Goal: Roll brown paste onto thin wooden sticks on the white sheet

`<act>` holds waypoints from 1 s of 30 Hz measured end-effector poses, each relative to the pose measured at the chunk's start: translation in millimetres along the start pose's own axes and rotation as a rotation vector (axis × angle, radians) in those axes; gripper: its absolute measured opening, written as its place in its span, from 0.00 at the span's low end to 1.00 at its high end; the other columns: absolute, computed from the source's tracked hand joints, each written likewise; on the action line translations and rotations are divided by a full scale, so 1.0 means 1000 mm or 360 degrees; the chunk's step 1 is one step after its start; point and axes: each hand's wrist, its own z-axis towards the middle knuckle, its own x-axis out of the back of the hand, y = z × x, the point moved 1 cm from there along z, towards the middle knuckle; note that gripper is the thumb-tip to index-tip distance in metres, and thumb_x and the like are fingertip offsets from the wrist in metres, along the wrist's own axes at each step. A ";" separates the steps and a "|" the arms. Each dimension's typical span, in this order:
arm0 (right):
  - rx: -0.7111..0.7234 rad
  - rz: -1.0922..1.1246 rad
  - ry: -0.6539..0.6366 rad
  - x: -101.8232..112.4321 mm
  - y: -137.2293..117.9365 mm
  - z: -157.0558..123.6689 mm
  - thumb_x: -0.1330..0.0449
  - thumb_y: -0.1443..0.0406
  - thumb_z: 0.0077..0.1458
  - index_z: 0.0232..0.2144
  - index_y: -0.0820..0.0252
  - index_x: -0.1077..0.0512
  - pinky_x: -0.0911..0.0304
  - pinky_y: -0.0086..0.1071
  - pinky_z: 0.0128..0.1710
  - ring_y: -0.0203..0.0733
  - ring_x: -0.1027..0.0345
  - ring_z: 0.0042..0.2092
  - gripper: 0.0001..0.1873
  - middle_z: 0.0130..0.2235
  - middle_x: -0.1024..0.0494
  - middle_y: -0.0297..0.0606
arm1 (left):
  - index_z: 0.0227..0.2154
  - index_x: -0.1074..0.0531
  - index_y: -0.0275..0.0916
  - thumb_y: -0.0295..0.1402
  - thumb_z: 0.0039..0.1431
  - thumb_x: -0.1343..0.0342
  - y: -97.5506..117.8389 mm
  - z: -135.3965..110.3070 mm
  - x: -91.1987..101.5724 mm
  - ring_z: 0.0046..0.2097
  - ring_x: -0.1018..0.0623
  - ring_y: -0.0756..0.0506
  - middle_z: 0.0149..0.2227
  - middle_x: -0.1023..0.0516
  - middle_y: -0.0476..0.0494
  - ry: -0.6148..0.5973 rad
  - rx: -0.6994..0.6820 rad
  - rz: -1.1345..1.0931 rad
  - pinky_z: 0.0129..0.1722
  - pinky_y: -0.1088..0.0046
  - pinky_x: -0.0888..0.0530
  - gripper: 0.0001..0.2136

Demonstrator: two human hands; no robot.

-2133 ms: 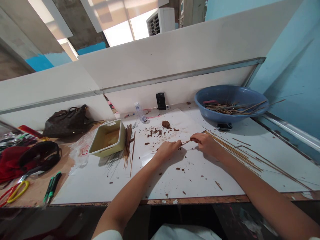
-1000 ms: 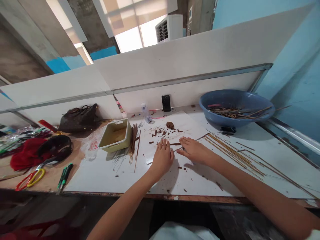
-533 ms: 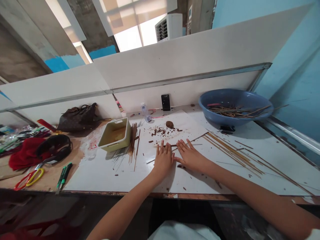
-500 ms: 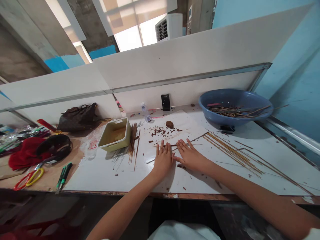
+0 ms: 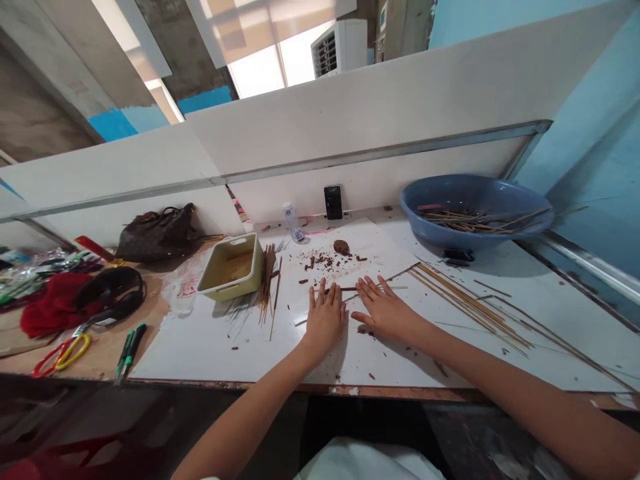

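My left hand lies flat, fingers stretched forward, over a thin stick with brown paste on it. Beside it my right hand is also flat with fingers spread, its fingertips on the stick's right part. Both palms hide parts of the stick. Just beyond them sits a brown lump of paste, with dark crumbs scattered to its left. Several bare tan sticks lie to the right of my right hand. A bundle of brown-coated sticks rests left of my left hand.
A green plastic basin holds brownish liquid. At the back stand a clear bottle and a phone. A blue tub of sticks is at right. Scissors, cutters and a handbag are at left.
My hands have moved slightly apart, with a wider gap between the right thumb and my left hand. Both stay flat over the stick. The view has shifted a little.
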 end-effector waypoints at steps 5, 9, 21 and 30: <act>-0.0177 0.0046 -0.0076 0.008 0.002 0.024 0.60 0.40 0.77 0.82 0.67 0.49 0.61 0.63 0.81 0.63 0.55 0.82 0.47 0.79 0.42 0.59 | 0.78 0.39 0.33 0.38 0.82 0.61 -0.006 0.020 0.001 0.83 0.49 0.31 0.78 0.38 0.36 -0.0039 0.0033 -0.0008 0.80 0.38 0.46 0.29; -0.0212 0.0075 -0.0121 0.012 0.006 0.032 0.60 0.40 0.77 0.82 0.66 0.49 0.60 0.64 0.80 0.63 0.62 0.83 0.47 0.80 0.47 0.57 | 0.79 0.40 0.34 0.39 0.81 0.59 -0.007 0.026 0.002 0.83 0.49 0.31 0.79 0.38 0.36 -0.0025 0.0046 0.0015 0.80 0.39 0.46 0.29; -0.0158 0.0182 0.0042 0.019 -0.024 -0.008 0.61 0.40 0.77 0.81 0.69 0.49 0.51 0.61 0.79 0.63 0.55 0.82 0.48 0.80 0.47 0.60 | 0.81 0.46 0.35 0.38 0.79 0.56 0.006 -0.014 0.017 0.83 0.50 0.34 0.81 0.44 0.33 0.0030 -0.0111 0.0041 0.80 0.43 0.45 0.32; -0.0247 0.0241 -0.0167 0.016 -0.022 0.030 0.62 0.44 0.79 0.79 0.77 0.45 0.56 0.57 0.81 0.60 0.58 0.83 0.46 0.80 0.49 0.64 | 0.82 0.50 0.36 0.39 0.77 0.54 0.016 0.028 -0.006 0.81 0.43 0.34 0.80 0.43 0.32 -0.0170 -0.0129 -0.0025 0.81 0.44 0.49 0.35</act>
